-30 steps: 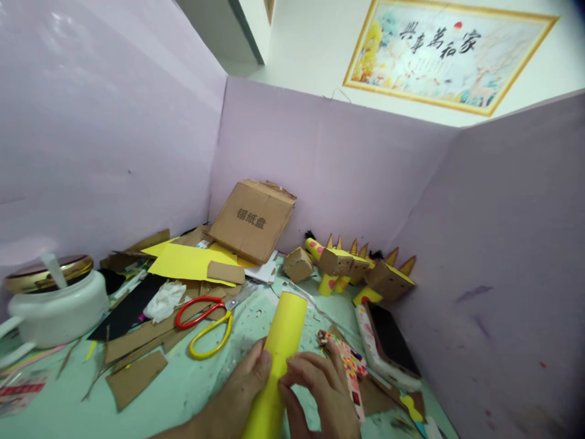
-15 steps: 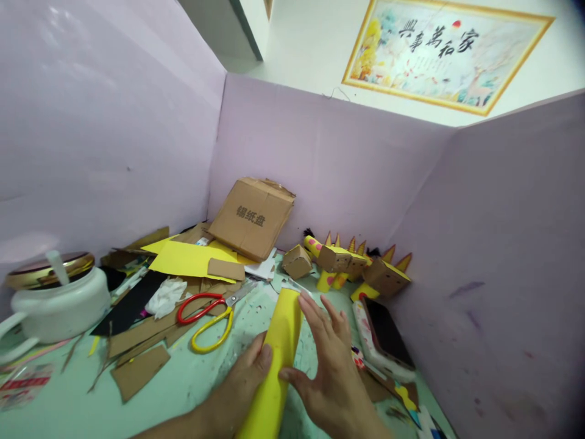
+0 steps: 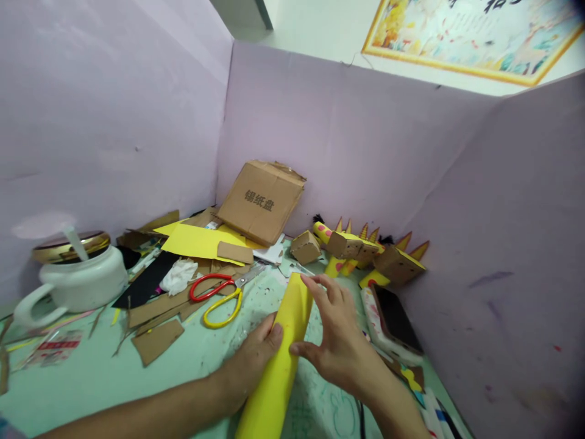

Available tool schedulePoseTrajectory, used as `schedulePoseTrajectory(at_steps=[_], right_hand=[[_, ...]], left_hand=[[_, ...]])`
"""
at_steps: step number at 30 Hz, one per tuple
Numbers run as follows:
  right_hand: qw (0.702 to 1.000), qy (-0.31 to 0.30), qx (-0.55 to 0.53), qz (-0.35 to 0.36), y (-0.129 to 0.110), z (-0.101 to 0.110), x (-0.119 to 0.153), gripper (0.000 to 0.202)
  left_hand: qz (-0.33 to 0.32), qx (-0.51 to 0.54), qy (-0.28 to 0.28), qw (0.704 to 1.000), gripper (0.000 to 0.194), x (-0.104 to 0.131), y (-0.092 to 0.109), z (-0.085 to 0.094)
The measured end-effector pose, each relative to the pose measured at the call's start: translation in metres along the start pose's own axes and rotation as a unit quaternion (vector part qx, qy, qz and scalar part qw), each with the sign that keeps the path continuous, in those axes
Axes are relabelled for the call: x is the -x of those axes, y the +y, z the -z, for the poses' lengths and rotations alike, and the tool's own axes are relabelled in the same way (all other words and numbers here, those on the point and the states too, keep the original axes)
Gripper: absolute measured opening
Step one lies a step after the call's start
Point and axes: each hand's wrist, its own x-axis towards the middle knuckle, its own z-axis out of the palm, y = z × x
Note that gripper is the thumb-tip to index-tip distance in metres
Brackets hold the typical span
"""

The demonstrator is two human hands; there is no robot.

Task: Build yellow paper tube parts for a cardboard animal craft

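Note:
A long yellow paper tube (image 3: 282,360) slants upward in front of me, its lower end cut off by the frame. My left hand (image 3: 254,360) is closed around its left side, thumb lying on top. On the right side, my right hand (image 3: 340,338) grips it more lightly, with curved index finger at the upper end and thumb lower down. To the left lie open scissors (image 3: 223,297) with one red and one yellow handle. Beyond the tube sits a small cardboard block (image 3: 306,247). Which fingers reach beneath the tube is hidden.
Yellow sheets (image 3: 196,242) and cardboard scraps (image 3: 158,341) cover the left back, below a cardboard box (image 3: 262,202). A white lidded mug (image 3: 85,283) stands far left. Spotted yellow cardboard figures (image 3: 347,247) and a phone (image 3: 397,320) are on the right. Lilac panels (image 3: 320,134) enclose the table.
The view has tilted down and shifted left. My right fingers have curled closer over the tube's upper end. My left hand keeps its hold.

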Motion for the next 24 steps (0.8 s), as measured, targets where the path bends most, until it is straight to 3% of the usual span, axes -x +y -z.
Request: schedulePoseTrajectory(at_steps=[7,24], right_hand=[[1.000,-0.008,0.006,-0.017,-0.0085,0.0020,-0.0018,0.089],[1.000,-0.020,-0.006,-0.003,-0.0024,-0.0038,0.0019,0.086]], left_hand=[[-0.003,0.011,0.001,1.000,0.041,-0.0010,0.0008,-0.0002],[-0.022,0.022,-0.008,0.999,0.043,0.0023,-0.0002,0.0035]])
